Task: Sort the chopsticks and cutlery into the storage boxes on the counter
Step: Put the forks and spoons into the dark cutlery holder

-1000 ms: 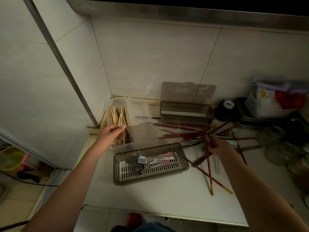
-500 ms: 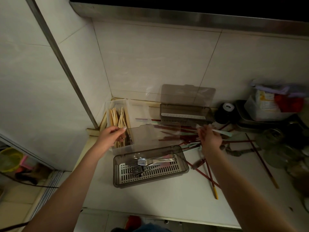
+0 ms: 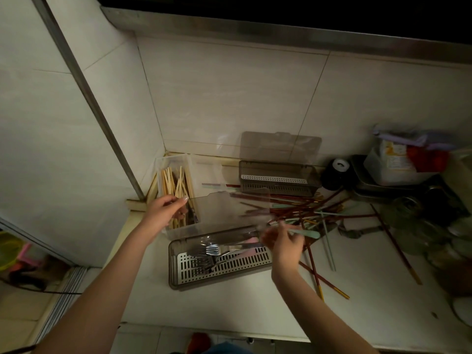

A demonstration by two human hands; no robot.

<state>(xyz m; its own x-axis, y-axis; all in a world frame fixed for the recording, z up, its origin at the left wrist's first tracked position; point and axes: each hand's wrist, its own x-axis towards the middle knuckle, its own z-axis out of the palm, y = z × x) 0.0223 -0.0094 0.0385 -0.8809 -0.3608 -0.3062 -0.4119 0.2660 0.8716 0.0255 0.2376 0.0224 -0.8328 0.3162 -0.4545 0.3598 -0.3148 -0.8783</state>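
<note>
Head view: right hand (image 3: 281, 242) pinches a mint utensil (image 3: 304, 232) beside the grey box (image 3: 176, 267); left hand (image 3: 166, 209), fingers curled, grips the clear box (image 3: 178, 227).

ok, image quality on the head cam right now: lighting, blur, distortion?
Head view: dim overall, right side of the counter falls into shadow; right hand and the pale green utensil it holds are motion-smeared; left hand is sharper; wide-angle bends the wall edges; clear lids show faint glare.
</note>
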